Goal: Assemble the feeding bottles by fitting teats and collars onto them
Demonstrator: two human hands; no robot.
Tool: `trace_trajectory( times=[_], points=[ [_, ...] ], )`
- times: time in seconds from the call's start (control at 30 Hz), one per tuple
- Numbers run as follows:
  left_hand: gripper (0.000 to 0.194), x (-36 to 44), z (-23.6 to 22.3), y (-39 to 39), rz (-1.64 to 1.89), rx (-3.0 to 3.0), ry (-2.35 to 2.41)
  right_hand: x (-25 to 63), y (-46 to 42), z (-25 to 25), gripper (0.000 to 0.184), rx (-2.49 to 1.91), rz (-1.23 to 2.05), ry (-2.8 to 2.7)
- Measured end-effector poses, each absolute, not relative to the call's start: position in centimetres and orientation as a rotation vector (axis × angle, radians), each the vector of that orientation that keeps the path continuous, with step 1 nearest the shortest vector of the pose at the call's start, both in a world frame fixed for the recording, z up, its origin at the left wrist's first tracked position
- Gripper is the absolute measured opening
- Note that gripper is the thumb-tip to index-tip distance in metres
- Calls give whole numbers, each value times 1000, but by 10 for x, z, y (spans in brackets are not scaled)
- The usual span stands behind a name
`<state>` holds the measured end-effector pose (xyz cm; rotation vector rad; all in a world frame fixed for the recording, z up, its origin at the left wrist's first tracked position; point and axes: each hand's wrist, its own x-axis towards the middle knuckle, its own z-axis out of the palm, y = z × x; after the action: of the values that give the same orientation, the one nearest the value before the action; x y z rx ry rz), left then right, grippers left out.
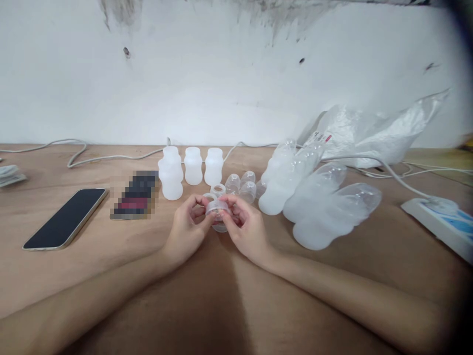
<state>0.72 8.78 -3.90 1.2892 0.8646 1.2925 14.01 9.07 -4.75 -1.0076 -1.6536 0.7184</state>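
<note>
My left fingers (204, 227) and right fingers (229, 228) pinch a light, probably slippery clear ring (217, 206) by its rim.

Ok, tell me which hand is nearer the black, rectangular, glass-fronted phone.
Left. The left hand is to the right of the phone, apart from it; the right hand is farther right, beyond the left one.

Looking like a plain, makeshift workroom. Showing a stained wall (221, 74), a wooden table (207, 310), a power strip (419, 213) and many bottles (193, 168).
</note>
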Motion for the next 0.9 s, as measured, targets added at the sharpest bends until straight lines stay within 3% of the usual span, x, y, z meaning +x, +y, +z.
trace_trajectory(
  times=[0.6,0.9],
  points=[
    [19,4,-37,90,1257,1353,861,141,88,-45,19,-977,797,-1612],
    [21,2,-38,93,1252,1321,821,138,92,-41,22,-927,1058,-1458]
  ],
)
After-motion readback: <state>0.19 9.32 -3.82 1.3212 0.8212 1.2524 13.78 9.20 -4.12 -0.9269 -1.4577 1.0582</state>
